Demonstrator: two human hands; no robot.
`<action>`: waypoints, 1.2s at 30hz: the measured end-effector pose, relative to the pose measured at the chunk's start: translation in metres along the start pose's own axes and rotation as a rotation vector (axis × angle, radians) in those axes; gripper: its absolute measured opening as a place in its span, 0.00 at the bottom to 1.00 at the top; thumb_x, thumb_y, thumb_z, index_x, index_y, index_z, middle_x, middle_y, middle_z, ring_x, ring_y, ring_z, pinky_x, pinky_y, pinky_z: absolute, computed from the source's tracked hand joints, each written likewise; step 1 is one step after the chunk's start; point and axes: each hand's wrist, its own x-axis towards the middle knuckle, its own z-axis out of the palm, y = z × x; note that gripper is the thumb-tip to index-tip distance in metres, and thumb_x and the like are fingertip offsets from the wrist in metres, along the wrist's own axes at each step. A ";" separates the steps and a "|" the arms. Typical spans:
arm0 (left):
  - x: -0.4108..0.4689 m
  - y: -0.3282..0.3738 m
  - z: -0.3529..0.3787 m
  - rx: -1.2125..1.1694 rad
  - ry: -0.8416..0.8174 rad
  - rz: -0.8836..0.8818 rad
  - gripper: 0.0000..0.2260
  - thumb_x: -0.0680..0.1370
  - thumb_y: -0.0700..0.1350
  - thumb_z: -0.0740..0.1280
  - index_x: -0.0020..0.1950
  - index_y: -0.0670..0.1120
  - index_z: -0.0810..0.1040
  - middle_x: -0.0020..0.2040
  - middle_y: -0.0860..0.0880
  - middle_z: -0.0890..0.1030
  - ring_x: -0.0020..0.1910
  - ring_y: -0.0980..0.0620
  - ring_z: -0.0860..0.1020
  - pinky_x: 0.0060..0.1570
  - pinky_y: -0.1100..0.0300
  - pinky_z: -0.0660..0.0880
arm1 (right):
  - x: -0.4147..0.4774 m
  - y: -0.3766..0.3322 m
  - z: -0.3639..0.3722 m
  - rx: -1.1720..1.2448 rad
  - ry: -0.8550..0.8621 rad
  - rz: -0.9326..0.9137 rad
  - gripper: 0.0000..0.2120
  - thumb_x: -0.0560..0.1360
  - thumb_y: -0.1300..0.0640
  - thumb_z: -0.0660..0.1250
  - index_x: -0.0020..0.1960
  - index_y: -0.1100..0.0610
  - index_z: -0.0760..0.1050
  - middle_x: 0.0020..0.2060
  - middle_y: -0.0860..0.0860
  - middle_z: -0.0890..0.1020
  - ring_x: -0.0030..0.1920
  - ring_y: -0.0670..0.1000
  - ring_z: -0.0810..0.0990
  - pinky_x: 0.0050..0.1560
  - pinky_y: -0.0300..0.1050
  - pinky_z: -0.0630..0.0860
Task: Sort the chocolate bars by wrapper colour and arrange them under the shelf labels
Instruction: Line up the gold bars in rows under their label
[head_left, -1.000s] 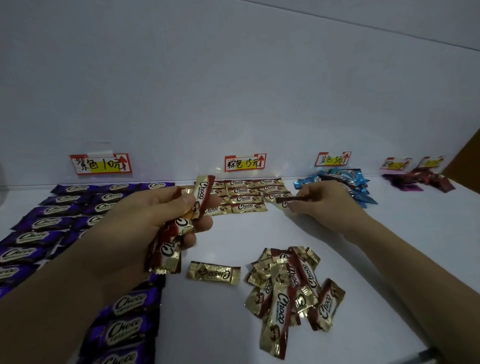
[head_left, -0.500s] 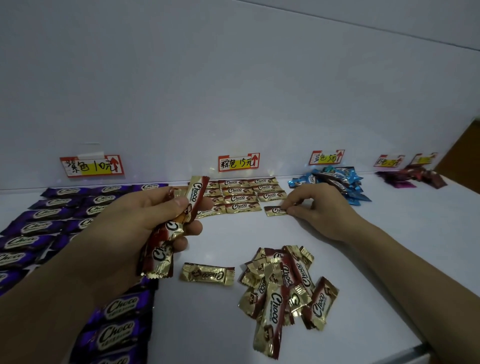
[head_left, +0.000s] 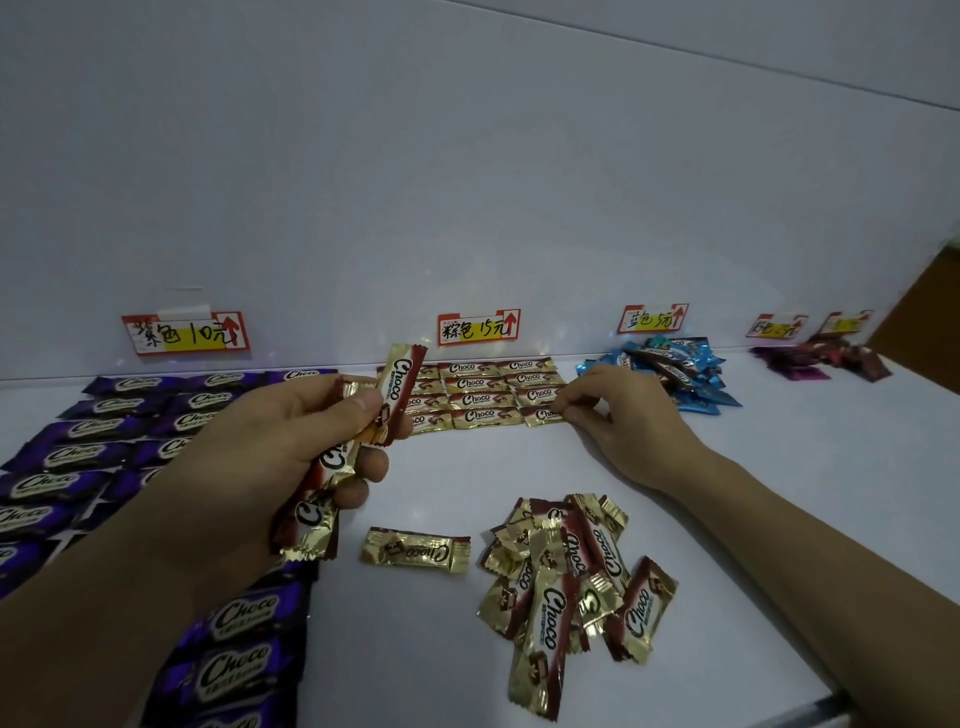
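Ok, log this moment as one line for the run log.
left hand: holds bunch of brown Choco bars | right hand: pinches brown bar at grid front right corner | brown pile: unsorted

Bare left hand (head_left: 270, 441), bare right hand (head_left: 626, 415), unsleeved forearms (head_left: 810, 535)

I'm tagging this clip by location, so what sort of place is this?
Probably a mock shop shelf or sales display: handwritten price labels stuck on a bare white wall, with purple bars and brown bars laid in neat rows beneath them.
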 end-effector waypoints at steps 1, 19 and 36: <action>0.000 -0.001 -0.001 0.029 0.010 0.019 0.15 0.70 0.49 0.69 0.52 0.43 0.84 0.42 0.41 0.81 0.29 0.52 0.72 0.27 0.59 0.61 | -0.001 -0.005 -0.001 0.020 0.049 0.018 0.09 0.78 0.61 0.70 0.54 0.51 0.84 0.46 0.46 0.83 0.46 0.43 0.78 0.50 0.46 0.78; 0.027 0.000 -0.028 -0.406 -0.004 -0.056 0.23 0.66 0.38 0.58 0.60 0.38 0.77 0.37 0.46 0.79 0.27 0.53 0.73 0.21 0.61 0.69 | 0.040 -0.109 -0.014 0.854 -0.087 0.172 0.12 0.70 0.73 0.72 0.45 0.58 0.79 0.40 0.57 0.79 0.38 0.55 0.83 0.48 0.58 0.83; 0.010 0.012 -0.028 0.021 -0.016 0.130 0.31 0.73 0.55 0.69 0.65 0.32 0.69 0.46 0.40 0.68 0.34 0.46 0.65 0.34 0.58 0.63 | 0.026 -0.103 0.001 0.719 -0.313 0.183 0.15 0.71 0.66 0.76 0.53 0.56 0.76 0.39 0.52 0.86 0.43 0.51 0.86 0.47 0.48 0.83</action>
